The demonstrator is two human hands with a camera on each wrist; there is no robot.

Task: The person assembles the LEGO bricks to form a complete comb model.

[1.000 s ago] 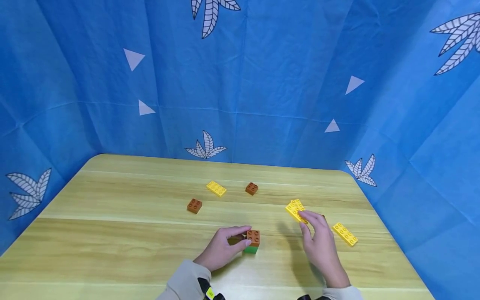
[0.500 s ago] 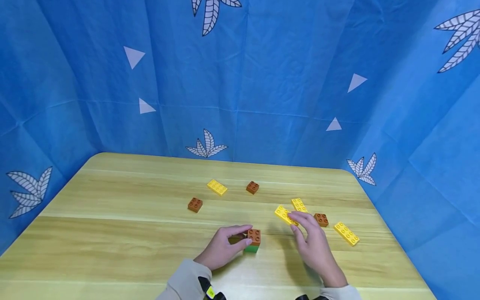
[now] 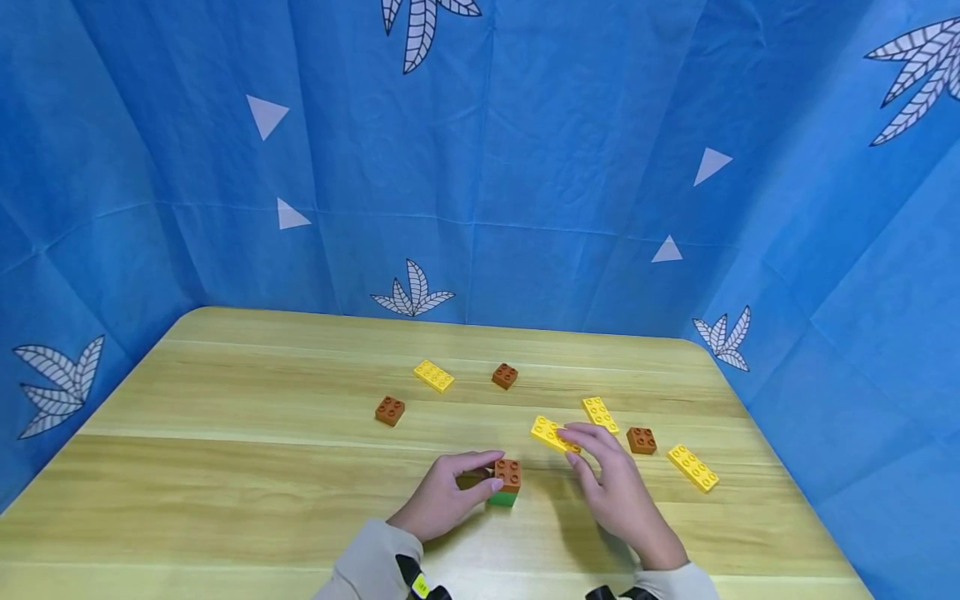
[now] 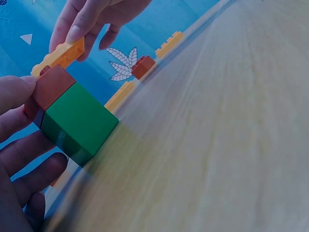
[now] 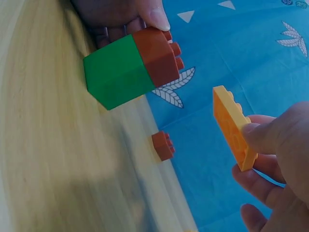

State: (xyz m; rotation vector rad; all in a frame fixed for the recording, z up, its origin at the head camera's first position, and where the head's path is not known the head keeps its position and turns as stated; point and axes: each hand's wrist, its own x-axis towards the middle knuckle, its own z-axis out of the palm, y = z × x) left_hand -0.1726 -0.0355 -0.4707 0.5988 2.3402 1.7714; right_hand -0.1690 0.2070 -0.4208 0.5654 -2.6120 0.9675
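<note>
Blue cloth (image 3: 570,125) behind wooden table (image 3: 247,492)

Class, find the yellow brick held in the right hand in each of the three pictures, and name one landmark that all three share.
Head: the yellow brick is right of centre, in the lower half, held by the right hand.
Left wrist: the yellow brick is at upper left.
Right wrist: the yellow brick is right of centre, tilted.
Shared landmark: the green block topped by a brown brick.

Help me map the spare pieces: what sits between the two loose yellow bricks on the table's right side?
One brown brick, in the head view: it lies between the farther yellow brick and the rightmost yellow brick, apart from both.
</note>
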